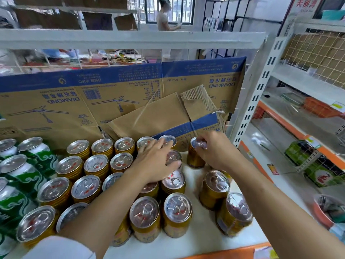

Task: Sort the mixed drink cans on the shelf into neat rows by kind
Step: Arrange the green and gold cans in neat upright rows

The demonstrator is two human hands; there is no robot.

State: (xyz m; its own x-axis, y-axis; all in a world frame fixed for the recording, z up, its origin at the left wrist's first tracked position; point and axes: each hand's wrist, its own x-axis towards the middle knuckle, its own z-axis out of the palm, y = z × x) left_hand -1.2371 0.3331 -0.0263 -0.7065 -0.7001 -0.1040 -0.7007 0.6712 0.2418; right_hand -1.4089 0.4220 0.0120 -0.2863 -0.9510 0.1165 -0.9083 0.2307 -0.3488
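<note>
Several gold cans (96, 164) with silver pull-tab tops stand in rows on the white shelf (201, 238). Green and white cans (28, 165) stand at the left. My left hand (155, 161) lies flat with straight fingers over the tops of gold cans at the right end of the rows, its fingertips touching a can (172, 157) there. My right hand (214, 151) grips the top of a single gold can (195, 158) standing apart at the back right. Two more gold cans (214, 189) (234, 214) stand loose on the right.
Flattened brown and blue cardboard (119, 101) lines the back of the shelf. A white slotted upright (261, 86) borders the right side. An adjoining rack holds a green box (321, 172). A person (164, 15) stands far back by a window.
</note>
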